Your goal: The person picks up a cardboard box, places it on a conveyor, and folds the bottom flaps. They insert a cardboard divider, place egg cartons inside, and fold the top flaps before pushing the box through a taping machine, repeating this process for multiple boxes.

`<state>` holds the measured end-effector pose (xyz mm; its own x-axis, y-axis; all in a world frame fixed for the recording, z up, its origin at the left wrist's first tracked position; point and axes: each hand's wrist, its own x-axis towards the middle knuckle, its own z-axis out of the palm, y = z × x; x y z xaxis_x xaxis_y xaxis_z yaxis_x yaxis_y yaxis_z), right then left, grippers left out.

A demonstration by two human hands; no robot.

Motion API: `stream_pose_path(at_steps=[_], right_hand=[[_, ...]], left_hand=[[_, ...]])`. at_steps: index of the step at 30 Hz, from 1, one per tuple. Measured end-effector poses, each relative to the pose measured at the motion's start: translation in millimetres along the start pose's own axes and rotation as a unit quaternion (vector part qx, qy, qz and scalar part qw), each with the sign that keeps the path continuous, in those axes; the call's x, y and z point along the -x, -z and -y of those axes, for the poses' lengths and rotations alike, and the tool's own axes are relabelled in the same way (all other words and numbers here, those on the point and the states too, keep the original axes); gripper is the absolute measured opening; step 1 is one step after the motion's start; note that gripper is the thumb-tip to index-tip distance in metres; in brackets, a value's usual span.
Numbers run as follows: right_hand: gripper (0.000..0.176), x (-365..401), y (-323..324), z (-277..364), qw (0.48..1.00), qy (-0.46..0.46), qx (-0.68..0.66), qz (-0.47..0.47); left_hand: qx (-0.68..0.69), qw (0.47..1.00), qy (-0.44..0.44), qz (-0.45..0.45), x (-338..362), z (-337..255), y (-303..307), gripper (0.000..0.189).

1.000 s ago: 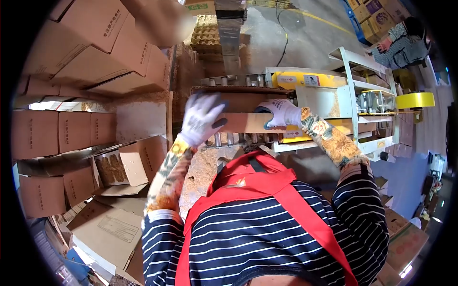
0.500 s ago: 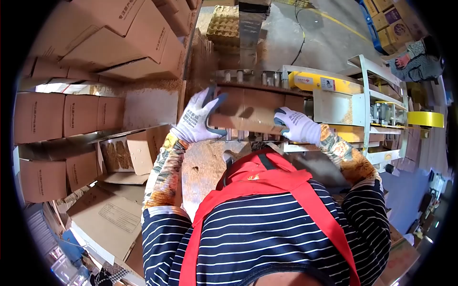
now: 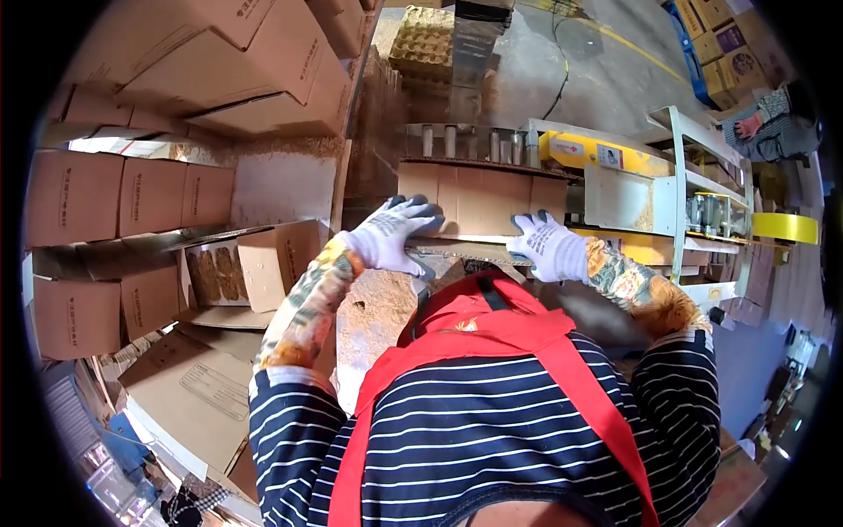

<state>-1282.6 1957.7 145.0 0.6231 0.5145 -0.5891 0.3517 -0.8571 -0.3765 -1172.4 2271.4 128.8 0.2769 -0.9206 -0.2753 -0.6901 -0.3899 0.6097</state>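
Observation:
A brown cardboard box (image 3: 483,200) lies in front of me on the roller conveyor. A strip with a corrugated edge (image 3: 474,253) runs along its near side. My left hand (image 3: 395,235), in a white glove with grey fingertips, holds the box's near left corner, fingers over the top and thumb low at the near edge. At the near right part, my right hand (image 3: 546,246) in a matching glove has its fingers on the upper surface. Its thumb is mostly hidden near the edge.
Metal rollers (image 3: 450,140) show beyond the box. A white metal frame (image 3: 680,198) with a yellow tape roll (image 3: 784,227) stands right. Cardboard cartons (image 3: 154,200) are stacked left. Egg trays (image 3: 421,42) sit at the back. Another person's gloved hand (image 3: 748,126) shows far right.
My left hand has moved from the box's left end to its near left corner, coming right and closer to me. My right hand has shifted slightly. The box, blurred earlier, now looks sharp.

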Motion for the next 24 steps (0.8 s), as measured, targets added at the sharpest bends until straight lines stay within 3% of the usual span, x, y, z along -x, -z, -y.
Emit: stream_pose_path(at_steps=[1, 2, 4, 6, 7, 8, 9, 10, 11, 12, 13, 14, 15, 16, 19, 20, 22, 23, 24], right_hand=[[0.047, 1.5, 3.8, 0.1, 1.000, 0.004, -0.017, -0.007], [0.044, -1.0, 17.4, -8.5, 0.993, -0.015, -0.117, -0.007], [0.044, -10.1, 6.2, -34.1, 0.977, -0.105, -0.166, -0.086], [0.046, -17.3, -8.6, -34.5, 0.972, -0.129, -0.124, -0.154], [0.048, -20.7, -11.3, -19.9, 0.965, -0.142, -0.003, -0.221], [0.050, -24.9, -12.4, -9.5, 0.939, -0.153, 0.119, -0.283], [0.051, -28.5, -10.3, -8.5, 0.906, -0.096, 0.186, -0.369], [0.064, -32.7, 3.9, -2.8, 0.861, -0.070, 0.204, -0.460], [0.064, -40.4, 24.5, -2.5, 0.841, -0.079, 0.171, -0.506], [0.063, -51.8, 45.1, -2.3, 0.818, -0.088, 0.138, -0.551], [0.071, -66.8, 52.9, 7.6, 0.899, -0.132, 0.031, -0.415], [0.079, -77.1, 57.6, 17.3, 0.945, -0.174, -0.078, -0.266], [0.085, -87.4, 20.1, 26.5, 0.943, -0.145, -0.015, -0.298], [0.091, -93.5, -21.2, 34.3, 0.936, -0.116, 0.053, -0.329], [0.094, -86.5, -32.5, 26.5, 0.938, -0.123, 0.040, -0.322], [0.089, -86.8, -35.3, 18.5, 0.934, -0.137, 0.046, -0.328], [0.082, -81.3, -42.0, -3.6, 0.937, -0.204, 0.020, -0.284], [0.079, -72.0, -46.1, -16.6, 0.927, -0.225, 0.041, -0.296], [0.075, -63.9, -50.0, -27.0, 0.919, -0.237, 0.062, -0.309]], left_hand=[[0.001, 0.999, 0.042, -0.023, -1.5, 7.6, -7.0, 0.087], [0.001, 0.996, 0.082, -0.046, -5.3, 17.0, -16.5, 0.086], [0.187, 0.947, 0.175, -0.195, -3.9, 36.9, -29.3, 0.097], [0.086, 0.862, 0.233, -0.442, -11.3, 38.7, -64.4, 0.107], [0.029, 0.837, 0.338, -0.430, -19.6, 43.2, -84.4, 0.116], [0.189, 0.795, 0.346, -0.461, -31.1, 64.9, -119.1, 0.112], [0.460, 0.706, 0.311, -0.440, -36.8, 68.2, -128.2, 0.103], [0.694, 0.557, 0.253, -0.380, -39.6, 60.5, -129.1, 0.095], [0.665, 0.562, 0.265, -0.414, -39.4, 49.4, -133.8, 0.083], [0.667, 0.562, 0.266, -0.410, -43.1, 49.6, -141.2, 0.083], [0.644, 0.534, 0.273, -0.475, -48.2, 53.0, -154.3, 0.078], [0.617, 0.505, 0.278, -0.536, -53.7, 52.8, -161.6, 0.074], [0.634, 0.488, 0.252, -0.545, -55.2, 25.1, -136.5, 0.067], [0.627, 0.495, 0.243, -0.550, -55.5, 23.1, -138.4, 0.071], [0.589, 0.548, 0.256, -0.536, -56.6, -6.5, -133.5, 0.068], [0.625, 0.504, 0.253, -0.540, -65.1, -13.6, -130.7, 0.071], [0.465, 0.624, 0.385, -0.495, -93.0, -12.1, -135.4, 0.073], [0.360, 0.763, 0.266, -0.467, -107.8, 21.8, -200.6, 0.075], [0.491, 0.720, 0.375, -0.316, -107.3, -52.6, -96.7, 0.070]])
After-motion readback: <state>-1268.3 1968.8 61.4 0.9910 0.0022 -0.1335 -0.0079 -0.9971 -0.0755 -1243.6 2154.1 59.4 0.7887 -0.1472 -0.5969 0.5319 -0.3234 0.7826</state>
